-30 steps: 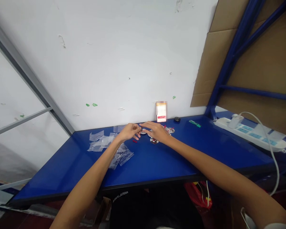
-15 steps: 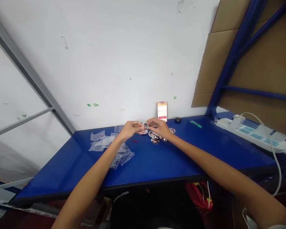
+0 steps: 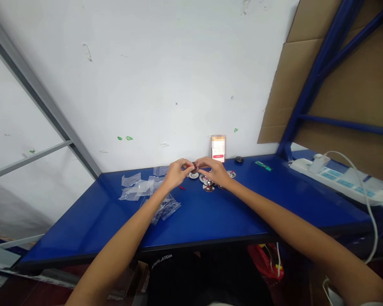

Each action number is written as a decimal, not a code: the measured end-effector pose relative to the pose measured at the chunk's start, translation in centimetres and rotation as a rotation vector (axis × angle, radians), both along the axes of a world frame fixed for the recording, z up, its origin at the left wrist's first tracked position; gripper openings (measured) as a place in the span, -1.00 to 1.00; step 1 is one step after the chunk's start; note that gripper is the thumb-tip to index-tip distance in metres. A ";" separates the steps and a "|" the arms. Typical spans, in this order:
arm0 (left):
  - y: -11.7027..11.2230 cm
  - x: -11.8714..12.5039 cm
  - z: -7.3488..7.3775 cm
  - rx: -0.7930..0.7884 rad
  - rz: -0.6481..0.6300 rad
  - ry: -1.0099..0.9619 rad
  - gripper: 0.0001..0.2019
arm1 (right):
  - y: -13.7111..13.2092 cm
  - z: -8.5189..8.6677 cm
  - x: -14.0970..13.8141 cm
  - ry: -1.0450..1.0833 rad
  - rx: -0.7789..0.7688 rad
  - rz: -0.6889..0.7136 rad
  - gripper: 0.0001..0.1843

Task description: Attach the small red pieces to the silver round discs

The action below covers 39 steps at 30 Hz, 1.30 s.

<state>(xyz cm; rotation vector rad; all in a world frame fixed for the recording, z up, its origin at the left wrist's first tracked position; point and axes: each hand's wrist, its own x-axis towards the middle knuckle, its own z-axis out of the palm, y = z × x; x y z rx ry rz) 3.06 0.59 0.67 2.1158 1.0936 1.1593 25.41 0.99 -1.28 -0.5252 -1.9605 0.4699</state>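
Both hands (image 3: 176, 174) (image 3: 217, 172) pinch a dark disc (image 3: 194, 167), right partly hiding silvery discs (image 3: 208, 187), left beside plastic bags (image 3: 143, 186).

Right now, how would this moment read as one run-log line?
hands: left hand, right hand both gripping dark round piece | blue table: shiny metal discs, red piece, plastic bags | by wall: phone upright

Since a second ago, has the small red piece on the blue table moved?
No. The small red piece keeps its place against the green wall marks; both drift slightly rightward in view with the camera.
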 end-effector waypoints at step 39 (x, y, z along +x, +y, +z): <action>0.9 -1.9 1.2 -0.033 0.206 0.124 -0.72 | 3.0 2.7 5.8 -0.617 -0.299 -0.093 -0.86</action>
